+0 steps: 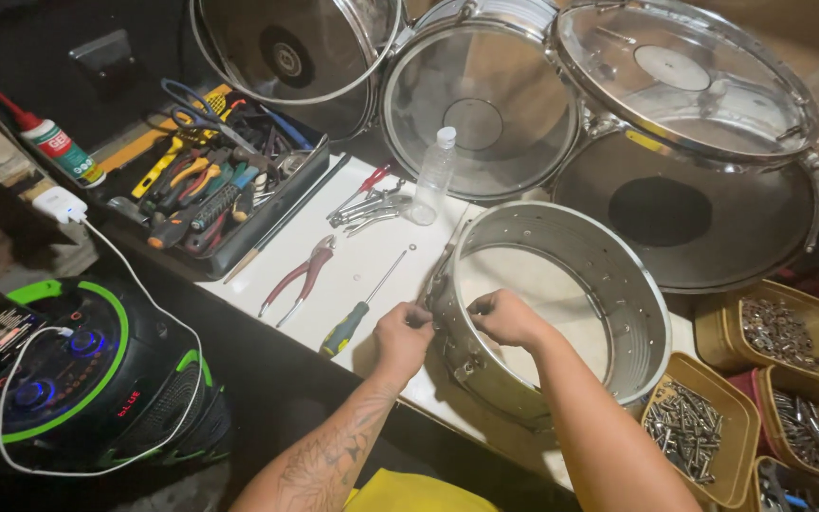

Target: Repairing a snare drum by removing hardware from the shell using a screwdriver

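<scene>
One bare metal drum shell (561, 303) lies on the white bench (353, 275), its near wall pinched between two hands: the left hand (402, 334) curls closed outside, the right hand (504, 318) grips inside. One screwdriver (357, 315) lies beside; four finished drums (485, 104) lean behind.

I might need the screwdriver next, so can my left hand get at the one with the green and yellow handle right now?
Probably yes. The left hand rests on the outside of the drum shell, and the screwdriver lies just beside it on the white tabletop with nothing between them.
</scene>
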